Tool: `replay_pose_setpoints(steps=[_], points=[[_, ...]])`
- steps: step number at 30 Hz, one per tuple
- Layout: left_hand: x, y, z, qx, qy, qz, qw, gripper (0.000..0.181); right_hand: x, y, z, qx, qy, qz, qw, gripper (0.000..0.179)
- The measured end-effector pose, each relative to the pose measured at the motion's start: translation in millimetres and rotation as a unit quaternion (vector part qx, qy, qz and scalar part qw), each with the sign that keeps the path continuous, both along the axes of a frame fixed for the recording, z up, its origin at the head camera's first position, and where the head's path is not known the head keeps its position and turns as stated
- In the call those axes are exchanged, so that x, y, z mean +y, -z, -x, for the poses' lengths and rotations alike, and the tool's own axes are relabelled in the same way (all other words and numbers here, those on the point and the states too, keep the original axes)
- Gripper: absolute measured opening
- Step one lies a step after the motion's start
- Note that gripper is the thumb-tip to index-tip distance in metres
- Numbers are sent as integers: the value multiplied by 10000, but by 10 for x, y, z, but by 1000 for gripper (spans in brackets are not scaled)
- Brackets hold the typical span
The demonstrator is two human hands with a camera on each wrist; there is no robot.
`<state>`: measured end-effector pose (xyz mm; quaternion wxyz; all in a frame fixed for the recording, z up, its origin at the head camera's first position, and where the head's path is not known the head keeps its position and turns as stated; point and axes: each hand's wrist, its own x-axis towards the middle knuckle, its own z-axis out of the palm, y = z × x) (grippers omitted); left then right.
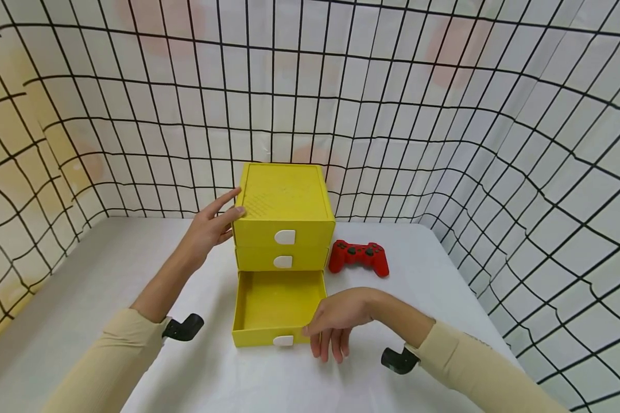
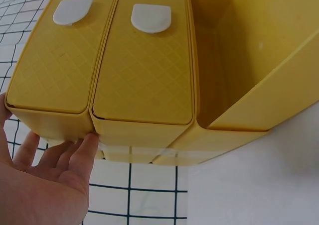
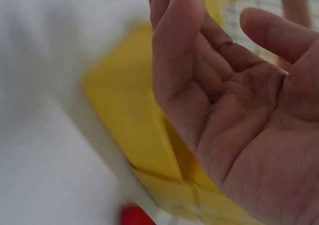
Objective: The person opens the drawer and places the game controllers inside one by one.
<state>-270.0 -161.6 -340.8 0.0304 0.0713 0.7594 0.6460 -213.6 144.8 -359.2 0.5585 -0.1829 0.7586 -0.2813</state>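
One drawer [image 1: 255, 338] juts out. The left hand [image 1: 210, 223], loosely spread against the cabinet [image 1: 286, 198], likely steadies it; the right hand [image 1: 340, 315] hangs relaxed, gripping nothing, at the drawer's corner.

Left grip [image 2: 50, 185] touching yellow drawer unit [image 2: 139, 135], two closed drawers [image 2: 144, 75], white tabs [image 2: 151, 18], third drawer [image 2: 279, 95] pulled open

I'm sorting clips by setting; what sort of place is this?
Probably a staged recording booth: black mesh stands on three sides of the white table, and small black wrist-worn devices are visible.
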Motion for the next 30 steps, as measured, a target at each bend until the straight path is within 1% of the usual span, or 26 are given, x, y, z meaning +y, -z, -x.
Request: replay_pose_setpoints(steps=[3,6,8,10,12,14,15,17,20,21,23,26,30], points=[[-7,-7,0,6,-9,6,10000,66,86,-181,115,591,224,371,9973,33],[-18,-12,-9,18,-9,1,10000,66,179,-334,252,1188,590,527,9898,26],[-19,-8,-16,15,-2,-18,10000,66,239,-407,339,1460,784,419,9853,22],[-21,-3,-23,5,2,-34,10000,66,309,-461,423,1677,883,211,9817,18],[-22,4,-24,-15,-3,-50,10000,66,384,-502,503,1918,980,-23,9765,17],[-21,10,-21,-19,-12,-53,10000,66,458,-522,584,2186,1139,-171,9690,20],[-21,12,-20,-23,-14,-54,10000,66,497,-522,624,2352,1288,-211,9632,23],[-19,18,-17,-26,-15,-50,10000,66,568,-506,693,2703,1659,-222,9481,29],[-9,23,-13,-19,1,-34,10000,66,670,-454,771,3151,2302,-109,9207,37],[-6,24,-11,-17,9,-32,10000,66,700,-434,792,3257,2505,-72,9117,39],[0,24,-5,-7,16,-38,10000,66,757,-395,837,3395,2770,-48,8989,45],[1,19,-4,23,4,-51,10000,66,832,-339,900,3526,2943,-219,8880,60],[1,13,-2,52,11,-65,10000,65,934,-231,973,3568,3013,-527,8827,80]])
